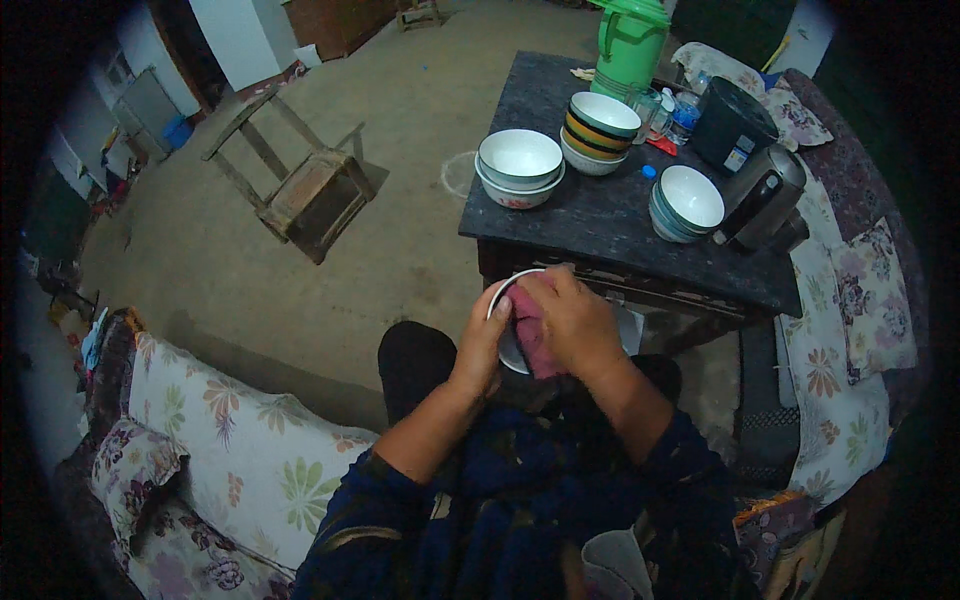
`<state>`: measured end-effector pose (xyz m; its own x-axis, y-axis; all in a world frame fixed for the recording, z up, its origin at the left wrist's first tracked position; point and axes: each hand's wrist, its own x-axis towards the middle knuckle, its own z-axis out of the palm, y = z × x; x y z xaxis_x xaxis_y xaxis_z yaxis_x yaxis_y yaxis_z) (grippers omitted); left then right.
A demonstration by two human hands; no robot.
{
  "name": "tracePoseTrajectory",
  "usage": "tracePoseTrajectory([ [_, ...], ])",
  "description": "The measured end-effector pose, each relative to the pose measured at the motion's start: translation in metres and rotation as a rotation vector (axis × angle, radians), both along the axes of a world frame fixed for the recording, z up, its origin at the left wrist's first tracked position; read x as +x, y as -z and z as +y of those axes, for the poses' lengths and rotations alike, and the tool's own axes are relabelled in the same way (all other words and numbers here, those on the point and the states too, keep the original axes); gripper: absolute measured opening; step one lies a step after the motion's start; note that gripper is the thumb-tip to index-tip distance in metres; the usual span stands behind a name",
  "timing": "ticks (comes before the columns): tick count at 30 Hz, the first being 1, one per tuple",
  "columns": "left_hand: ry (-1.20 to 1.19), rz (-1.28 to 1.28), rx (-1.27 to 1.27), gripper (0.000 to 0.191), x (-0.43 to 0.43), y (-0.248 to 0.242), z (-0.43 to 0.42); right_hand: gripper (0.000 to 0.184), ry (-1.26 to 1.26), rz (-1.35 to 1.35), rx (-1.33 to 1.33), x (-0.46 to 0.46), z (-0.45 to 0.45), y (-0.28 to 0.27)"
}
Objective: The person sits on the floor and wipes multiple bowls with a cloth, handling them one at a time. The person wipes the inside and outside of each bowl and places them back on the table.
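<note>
Above my lap, my left hand (480, 341) grips the side of a white-rimmed bowl (511, 351), its thumb over the rim. A pink cloth (535, 334) with a dark edge is bunched under my right hand (581, 322), which presses it into the bowl and hides part of the rim. Just beyond my hands is a dark table (585, 225). On its near left corner sits a stack of white bowls (520, 159). Behind that is a taller stack with yellow and black bands (600, 133). Another stack of bowls (684, 204), green-blue outside, stands to the right.
A green thermos flask (630, 52), drinking glasses (645, 109), a water bottle (683, 118), a black container (733, 124) and a steel kettle (765, 195) stand on the table. A wooden chair (307, 187) is on the floor at left. Flower-patterned sofas (247, 450) flank me.
</note>
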<state>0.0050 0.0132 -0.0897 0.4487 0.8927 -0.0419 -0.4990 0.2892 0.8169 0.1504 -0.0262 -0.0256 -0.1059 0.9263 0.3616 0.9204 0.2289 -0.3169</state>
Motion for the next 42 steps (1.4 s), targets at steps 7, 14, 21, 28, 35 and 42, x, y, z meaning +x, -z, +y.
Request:
tracePoseTrajectory([
  [7, -0.111, 0.205, 0.071, 0.051, -0.007, 0.000, 0.006, 0.042, -0.248, -0.002, -0.334, 0.009, -0.019, -0.003],
  [14, -0.159, 0.044, -0.079, 0.050, -0.009, -0.006, 0.012, 0.054, -0.119, 0.208, -0.087, -0.005, -0.044, -0.007],
  [21, -0.216, 0.468, 0.257, 0.052, 0.002, -0.007, -0.002, 0.072, -0.164, -0.095, -0.054, -0.007, -0.040, 0.006],
  [28, -0.115, 0.178, -0.082, 0.049, 0.000, -0.013, -0.002, 0.080, -0.235, 0.034, 0.039, -0.011, -0.048, 0.027],
  [35, -0.072, 0.176, -0.130, 0.053, -0.004, -0.018, 0.000, 0.072, -0.199, -0.133, 0.228, -0.003, -0.036, 0.041],
  [42, 0.095, 0.149, -0.159, 0.062, -0.014, -0.032, 0.003, 0.068, -0.188, 0.618, -0.120, 0.026, -0.031, 0.049],
])
